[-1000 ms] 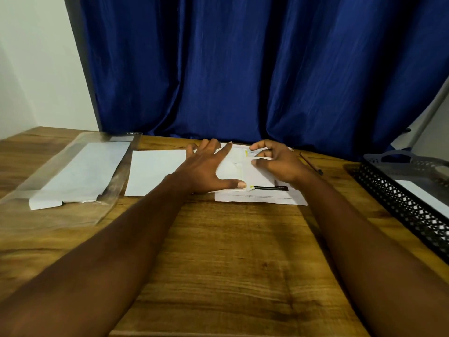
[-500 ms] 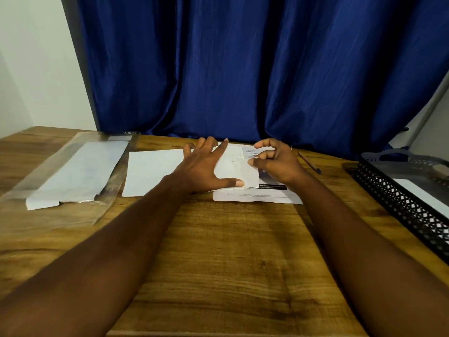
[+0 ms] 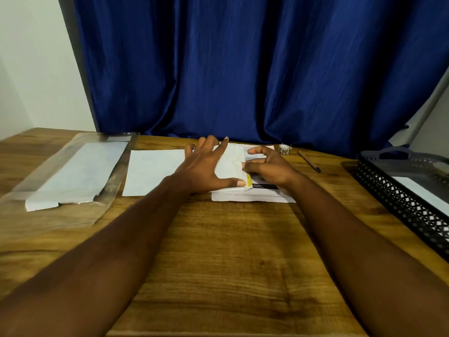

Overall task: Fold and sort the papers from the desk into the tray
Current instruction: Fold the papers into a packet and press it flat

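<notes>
A white printed paper [image 3: 252, 197] lies at the middle back of the wooden desk [image 3: 218, 251]. Its folded flap [image 3: 229, 164] lies over its left half, with a yellow strip at the fold's near corner. My left hand [image 3: 201, 166] presses flat on the flap, fingers spread and thumb along its near edge. My right hand [image 3: 269, 166] is beside it, fingers curled, pinching the flap's right edge. A black mesh tray [image 3: 398, 203] stands at the right with a white sheet [image 3: 420, 193] inside.
A plain white sheet [image 3: 153, 171] lies left of my hands. Further left, a clear plastic sleeve [image 3: 60, 190] holds another white paper [image 3: 77, 176]. A pen [image 3: 309, 161] and a small tape roll [image 3: 284, 149] lie at the back right. A blue curtain hangs behind the desk.
The flap has been folded further over to the left and pressed down. My right hand has slid nearer along the flap's edge. The view has shifted slightly.
</notes>
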`<action>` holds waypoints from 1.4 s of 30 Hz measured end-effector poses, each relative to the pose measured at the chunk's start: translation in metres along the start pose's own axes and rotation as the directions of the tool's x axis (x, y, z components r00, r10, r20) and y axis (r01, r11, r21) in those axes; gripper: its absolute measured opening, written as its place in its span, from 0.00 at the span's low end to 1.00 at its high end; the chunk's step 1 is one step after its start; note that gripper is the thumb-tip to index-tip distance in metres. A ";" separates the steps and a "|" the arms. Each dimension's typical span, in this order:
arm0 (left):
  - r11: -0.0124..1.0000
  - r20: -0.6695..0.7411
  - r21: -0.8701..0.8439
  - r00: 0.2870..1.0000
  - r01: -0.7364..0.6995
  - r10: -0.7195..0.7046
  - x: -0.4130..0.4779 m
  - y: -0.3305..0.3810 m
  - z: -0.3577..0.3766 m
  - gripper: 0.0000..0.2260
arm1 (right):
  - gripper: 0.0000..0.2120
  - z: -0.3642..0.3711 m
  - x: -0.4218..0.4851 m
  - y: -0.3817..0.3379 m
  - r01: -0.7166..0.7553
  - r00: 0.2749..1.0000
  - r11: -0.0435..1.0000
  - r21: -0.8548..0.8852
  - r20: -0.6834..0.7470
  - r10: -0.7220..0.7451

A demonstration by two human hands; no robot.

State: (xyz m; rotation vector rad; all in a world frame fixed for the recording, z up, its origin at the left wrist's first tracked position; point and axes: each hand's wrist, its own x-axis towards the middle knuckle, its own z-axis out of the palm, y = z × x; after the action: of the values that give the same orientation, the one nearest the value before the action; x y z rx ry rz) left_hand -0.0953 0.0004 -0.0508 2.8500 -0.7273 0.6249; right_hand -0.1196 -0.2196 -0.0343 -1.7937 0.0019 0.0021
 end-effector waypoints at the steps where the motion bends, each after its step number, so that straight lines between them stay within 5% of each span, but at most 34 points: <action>1: 1.000 -0.004 -0.002 1.000 -0.004 0.004 0.000 0.001 0.000 0.59 | 0.25 0.000 0.001 0.001 -0.008 1.000 1.000 0.009 0.027 0.007; 9: 0.999 -0.002 -0.047 1.000 -0.025 0.025 -0.001 0.007 -0.005 0.60 | 0.24 0.010 0.007 0.006 0.066 0.997 0.994 0.088 0.024 -0.068; 14: 0.998 0.009 -0.030 0.999 -0.047 0.047 0.000 0.012 -0.005 0.59 | 0.23 0.017 0.011 0.010 0.114 0.990 0.993 -0.019 -0.081 -0.115; 21: 0.999 0.022 -0.036 1.000 0.003 -0.003 -0.001 0.009 0.003 0.60 | 0.18 -0.003 0.005 0.002 -0.013 1.000 1.000 0.019 -0.005 0.013; 30: 0.964 0.254 -0.265 0.966 0.024 0.046 -0.008 0.012 0.010 0.29 | 0.19 0.002 0.001 0.004 0.048 0.994 0.954 -0.297 -0.078 -0.075; 36: 0.960 0.274 -0.277 0.961 0.036 0.043 -0.007 0.015 0.005 0.23 | 0.14 0.001 0.006 0.006 0.027 0.997 0.993 -0.114 -0.068 -0.035; 42: 0.941 0.148 -0.338 0.988 0.018 0.034 -0.008 0.023 0.006 0.18 | 0.14 0.000 0.006 0.008 0.025 0.996 0.986 -0.168 -0.083 -0.039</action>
State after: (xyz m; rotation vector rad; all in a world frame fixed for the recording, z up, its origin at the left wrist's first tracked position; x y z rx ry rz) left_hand -0.1107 -0.0180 -0.0587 2.5921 -0.7836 0.2516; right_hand -0.1134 -0.2215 -0.0421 -1.9599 0.0354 -0.1004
